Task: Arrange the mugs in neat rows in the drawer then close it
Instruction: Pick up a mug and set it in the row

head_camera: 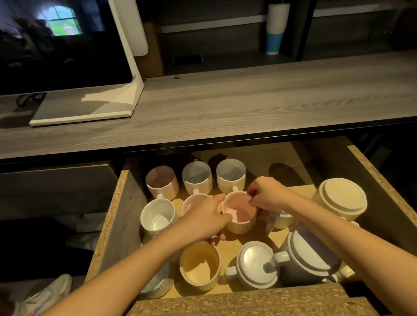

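Drawer: stood open below the surface, with the pink mug near its middle.
Left hand: fingers curled round the pink mug's left side.
Right hand: fingertips pinched the pink mug's right rim.
Pink mug: upright between both hands, touching both.
Row of three mugs: upright just behind the pink mug.

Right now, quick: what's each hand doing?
Left hand: grips the pink mug, left side.
Right hand: pinches that mug's right rim.
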